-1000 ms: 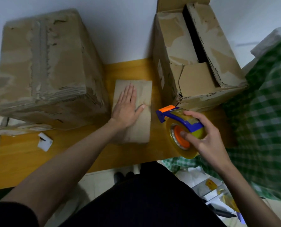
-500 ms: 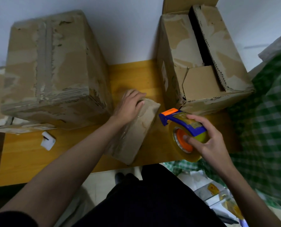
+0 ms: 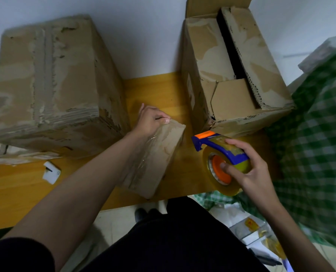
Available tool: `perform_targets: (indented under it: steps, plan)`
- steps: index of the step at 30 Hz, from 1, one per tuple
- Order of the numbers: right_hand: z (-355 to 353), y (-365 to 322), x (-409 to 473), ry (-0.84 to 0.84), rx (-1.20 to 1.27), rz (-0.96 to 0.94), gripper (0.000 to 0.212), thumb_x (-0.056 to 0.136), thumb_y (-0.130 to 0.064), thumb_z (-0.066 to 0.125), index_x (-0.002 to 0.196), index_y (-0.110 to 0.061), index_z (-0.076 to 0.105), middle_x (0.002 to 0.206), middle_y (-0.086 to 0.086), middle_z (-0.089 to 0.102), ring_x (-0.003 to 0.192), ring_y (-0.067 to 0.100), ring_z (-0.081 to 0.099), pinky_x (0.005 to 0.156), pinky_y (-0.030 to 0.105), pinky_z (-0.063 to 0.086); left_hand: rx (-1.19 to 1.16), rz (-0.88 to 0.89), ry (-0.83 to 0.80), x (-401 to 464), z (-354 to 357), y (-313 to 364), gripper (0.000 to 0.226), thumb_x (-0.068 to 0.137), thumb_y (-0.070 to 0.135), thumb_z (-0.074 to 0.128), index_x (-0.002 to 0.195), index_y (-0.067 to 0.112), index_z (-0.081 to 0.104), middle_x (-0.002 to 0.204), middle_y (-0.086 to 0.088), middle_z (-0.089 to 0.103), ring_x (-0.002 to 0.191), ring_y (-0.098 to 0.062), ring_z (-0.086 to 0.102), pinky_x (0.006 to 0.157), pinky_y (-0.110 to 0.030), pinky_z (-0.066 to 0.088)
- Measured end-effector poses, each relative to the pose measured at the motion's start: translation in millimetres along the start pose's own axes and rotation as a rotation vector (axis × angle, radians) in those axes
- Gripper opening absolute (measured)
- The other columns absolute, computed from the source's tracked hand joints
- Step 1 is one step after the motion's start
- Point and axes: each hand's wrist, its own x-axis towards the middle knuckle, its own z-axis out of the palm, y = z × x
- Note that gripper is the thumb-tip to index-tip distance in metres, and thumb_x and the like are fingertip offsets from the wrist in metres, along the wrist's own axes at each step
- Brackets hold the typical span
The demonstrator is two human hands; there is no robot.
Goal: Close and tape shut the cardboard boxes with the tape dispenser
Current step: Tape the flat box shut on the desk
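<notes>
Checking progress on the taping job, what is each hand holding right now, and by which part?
The left hand grips the small box by its far top edge. The right hand holds the tape dispenser by its blue handle.

1. The left hand (image 3: 150, 122) and right hand (image 3: 249, 171) are bare, as are both forearms.
2. A dark short sleeve (image 3: 20, 256) covers the left upper arm.
3. Dark trousers (image 3: 173, 242) cover the legs.

It looks like a home room used for packing: a small wooden table (image 3: 157, 91) against a plain white wall (image 3: 139, 36), worn reused cardboard boxes (image 3: 51, 83) stacked on it, green checked cloth (image 3: 316, 134) alongside, and clutter (image 3: 259, 232) on the floor.
</notes>
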Motion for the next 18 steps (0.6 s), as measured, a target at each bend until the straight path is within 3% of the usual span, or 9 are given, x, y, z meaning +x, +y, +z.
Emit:
perform_targets:
  steps: [2, 4, 6, 9, 13, 18]
  plan:
    - [3, -2, 2, 0.007, 0.011, -0.011, 0.055, 0.082, 0.002, 0.076, 0.126, -0.028, 0.061, 0.114, -0.026, 0.065, 0.105, 0.000, 0.064, 0.079, 0.013, 0.052, -0.030, -0.064, 0.028, -2, 1, 6, 0.020, 0.084, 0.031, 0.078, 0.102, 0.022, 0.080, 0.112, 0.000, 0.074, 0.136, -0.024, 0.043, 0.120, -0.043, -0.003]
    - [6, -2, 2, 0.015, 0.016, -0.023, 0.054, 0.082, 0.001, 0.076, 0.125, -0.029, 0.061, 0.113, -0.027, 0.065, 0.105, -0.001, 0.064, 0.080, 0.014, 0.052, 0.036, -0.113, 0.078, -13, 7, 15, 0.036, 0.090, 0.034, 0.073, 0.123, 0.019, 0.071, 0.136, -0.006, 0.063, 0.146, -0.026, 0.032, 0.122, -0.041, -0.001]
    - [8, -3, 2, 0.016, 0.005, -0.039, 0.055, 0.082, -0.001, 0.077, 0.124, -0.033, 0.061, 0.114, -0.031, 0.063, 0.108, -0.001, 0.062, 0.083, 0.015, 0.053, 0.204, -0.123, 0.080, -36, 16, 24, 0.062, 0.097, 0.047, 0.059, 0.149, 0.016, 0.047, 0.160, -0.007, 0.036, 0.153, -0.025, 0.017, 0.126, -0.041, 0.004]
    - [10, -2, 2, 0.007, 0.009, -0.052, 0.056, 0.082, -0.001, 0.076, 0.124, -0.033, 0.061, 0.116, -0.030, 0.063, 0.110, 0.001, 0.062, 0.085, 0.017, 0.054, 0.413, -0.055, -0.050, -67, 32, 32, 0.096, 0.087, 0.074, 0.051, 0.161, 0.023, 0.016, 0.169, 0.000, 0.004, 0.156, -0.023, -0.007, 0.126, -0.046, 0.001]
    - [11, 1, 2, -0.007, 0.021, -0.040, 0.055, 0.082, -0.003, 0.076, 0.124, -0.035, 0.060, 0.117, -0.031, 0.062, 0.109, 0.001, 0.062, 0.081, 0.016, 0.054, 0.537, -0.029, -0.172, -65, 31, 44, 0.103, 0.071, 0.071, 0.071, 0.152, 0.022, 0.030, 0.164, -0.006, 0.020, 0.155, -0.031, 0.000, 0.125, -0.052, 0.003]
    - [10, 2, -1, 0.001, -0.009, -0.047, 0.057, 0.081, -0.003, 0.077, 0.122, -0.040, 0.059, 0.114, -0.036, 0.061, 0.108, -0.004, 0.060, 0.081, 0.013, 0.052, 0.673, 0.076, -0.336, -74, 21, 45, 0.095, 0.072, 0.067, 0.073, 0.149, 0.028, 0.032, 0.159, -0.003, 0.026, 0.154, -0.037, -0.002, 0.121, -0.064, 0.002]
